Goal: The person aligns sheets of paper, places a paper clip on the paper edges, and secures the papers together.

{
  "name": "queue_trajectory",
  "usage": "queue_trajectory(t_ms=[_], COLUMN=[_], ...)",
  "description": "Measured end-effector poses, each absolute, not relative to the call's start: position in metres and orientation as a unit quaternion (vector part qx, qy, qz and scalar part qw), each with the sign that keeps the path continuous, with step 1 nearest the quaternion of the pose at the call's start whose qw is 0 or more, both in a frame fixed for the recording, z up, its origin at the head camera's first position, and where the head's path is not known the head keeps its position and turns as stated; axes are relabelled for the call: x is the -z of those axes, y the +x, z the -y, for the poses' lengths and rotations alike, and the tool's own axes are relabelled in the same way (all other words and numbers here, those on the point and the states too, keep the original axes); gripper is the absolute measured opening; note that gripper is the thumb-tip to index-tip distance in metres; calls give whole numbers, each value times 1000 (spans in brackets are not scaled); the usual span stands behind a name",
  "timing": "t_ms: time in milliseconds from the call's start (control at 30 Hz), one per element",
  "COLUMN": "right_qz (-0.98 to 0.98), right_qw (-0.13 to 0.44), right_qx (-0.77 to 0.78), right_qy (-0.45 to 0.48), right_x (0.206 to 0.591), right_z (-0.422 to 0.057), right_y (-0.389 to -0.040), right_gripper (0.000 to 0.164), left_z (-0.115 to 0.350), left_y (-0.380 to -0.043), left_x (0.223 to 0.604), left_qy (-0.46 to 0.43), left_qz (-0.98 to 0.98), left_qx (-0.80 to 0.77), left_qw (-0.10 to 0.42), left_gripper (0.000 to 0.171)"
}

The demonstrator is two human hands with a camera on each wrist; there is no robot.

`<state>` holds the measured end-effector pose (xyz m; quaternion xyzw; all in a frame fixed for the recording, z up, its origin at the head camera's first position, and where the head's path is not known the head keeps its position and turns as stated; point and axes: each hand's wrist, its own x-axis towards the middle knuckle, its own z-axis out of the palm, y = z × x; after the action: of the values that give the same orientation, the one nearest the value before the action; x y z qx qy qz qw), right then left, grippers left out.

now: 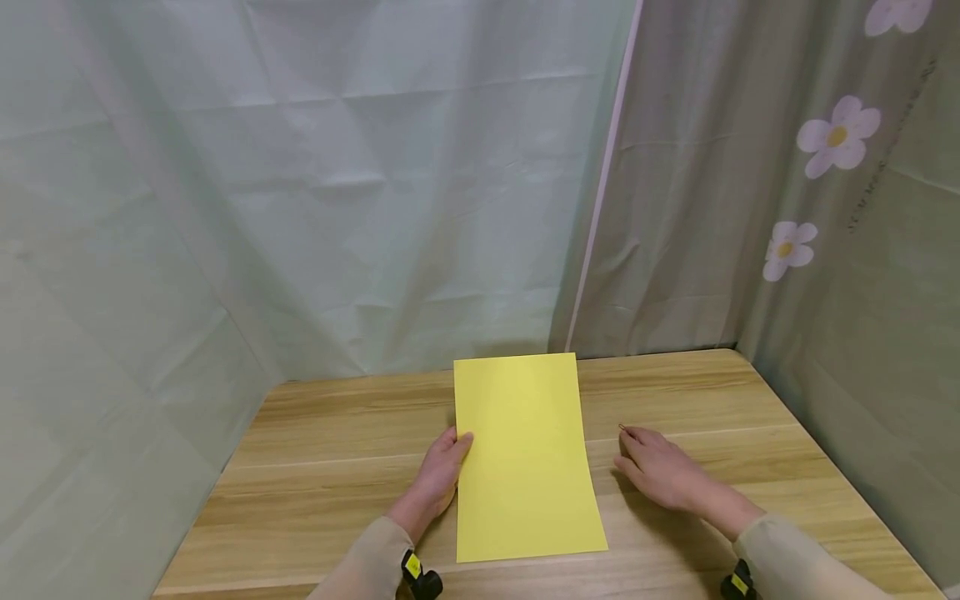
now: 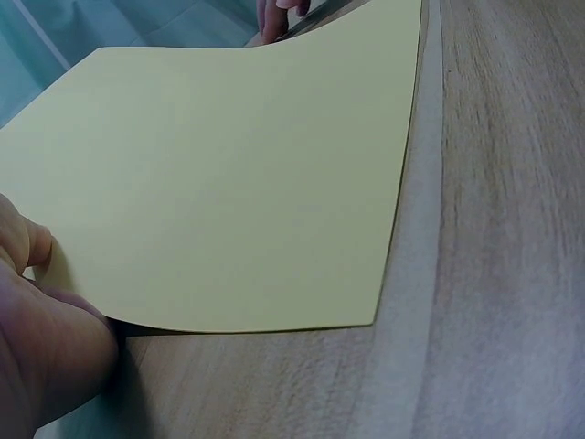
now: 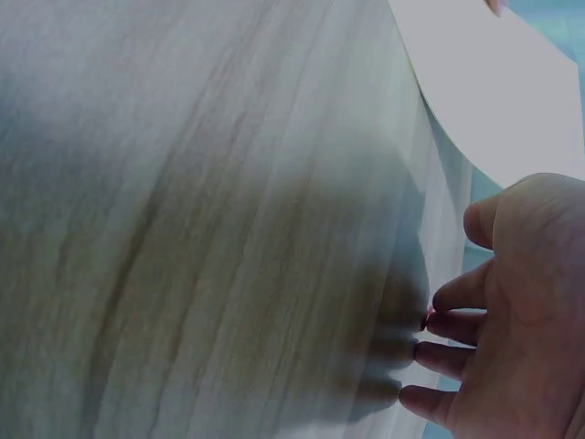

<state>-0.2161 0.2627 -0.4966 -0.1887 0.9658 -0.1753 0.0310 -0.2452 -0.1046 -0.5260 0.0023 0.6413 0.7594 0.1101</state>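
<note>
My left hand [image 1: 441, 471] grips a yellow sheet of paper [image 1: 521, 458] by its left edge, with the thumb on the front face and the other fingers behind it. The sheet is tilted up off the table and bows slightly; in the left wrist view its near corner hangs low over the wood. To the right of the sheet, my right hand [image 1: 663, 471] is apart from it, low over the table, palm down. Its fingers [image 3: 452, 357] are spread and loosely bent. A tiny reddish thing [image 3: 426, 319] shows at those fingertips, too small to make out.
The wood-grain table [image 1: 337, 483] extends to both sides of the sheet. Pale hanging cloth [image 1: 360, 192] stands behind and to the left, and a grey-brown curtain with white flowers [image 1: 838, 136] closes the right side. Each wrist carries a small black camera [image 1: 423, 579].
</note>
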Motion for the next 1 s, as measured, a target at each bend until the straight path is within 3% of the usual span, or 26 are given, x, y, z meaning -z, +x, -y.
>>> queue_trajectory(t_ms=[433,667,1000], right_qz=[-958,-960,-953], right_qw=[-15,-7,21], right_qx=[223,249,277], right_qy=[-178,-126,-121], right_x=[488,495,497], right_z=[-286,-293,-283], right_y=[-252,-277,-287], right_gripper=[30,17,4], left_z=[104,104,104], left_y=[-246,-246,-245], left_x=[527,526,524], left_qy=[-1,-4,-3], left_qz=[-643,-645,-648], left_qx=[-758,-757,-752], left_qw=[107,108,118], left_gripper=[39,38,40])
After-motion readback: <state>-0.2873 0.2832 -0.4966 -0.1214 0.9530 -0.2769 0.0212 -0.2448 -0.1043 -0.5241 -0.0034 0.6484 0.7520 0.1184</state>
